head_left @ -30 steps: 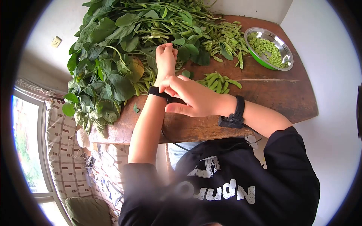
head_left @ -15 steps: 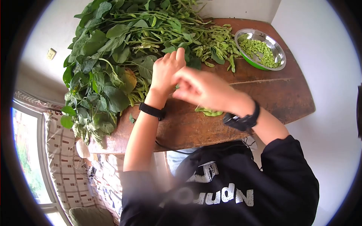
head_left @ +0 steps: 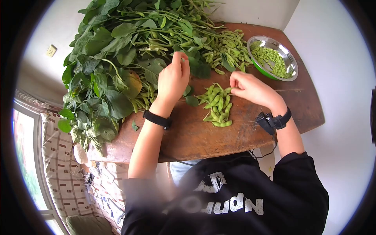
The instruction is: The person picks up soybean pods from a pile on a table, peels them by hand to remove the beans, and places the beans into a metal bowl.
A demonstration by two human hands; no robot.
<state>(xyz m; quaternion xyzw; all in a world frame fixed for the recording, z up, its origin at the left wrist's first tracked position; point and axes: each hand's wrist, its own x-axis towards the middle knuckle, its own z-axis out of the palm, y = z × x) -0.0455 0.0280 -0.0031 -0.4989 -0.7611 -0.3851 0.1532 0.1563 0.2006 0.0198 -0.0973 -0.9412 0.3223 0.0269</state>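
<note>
My left hand (head_left: 173, 80) is at the edge of the leafy green bean plants (head_left: 117, 43), wrist raised. Its fingers are closed together, and whatever they hold is hidden. Beside a small heap of plump green pods (head_left: 216, 102) on the table is my right hand (head_left: 252, 89). Its thumb and fingers are pinched at the heap's upper right edge; what is between them is too small to make out. Dark bands circle both wrists.
A steel bowl with a green outside (head_left: 293, 58) holds shelled green beans (head_left: 274, 60) at the back right. More pods (head_left: 231, 49) lie between it and the plants on the wooden table (head_left: 188, 139). A black cable (head_left: 178, 160) runs along the front edge.
My right hand has moved right, away from my left hand, uncovering the small pod heap. My left hand stays near the plants, with its fingers turned slightly. The view has shifted a little.
</note>
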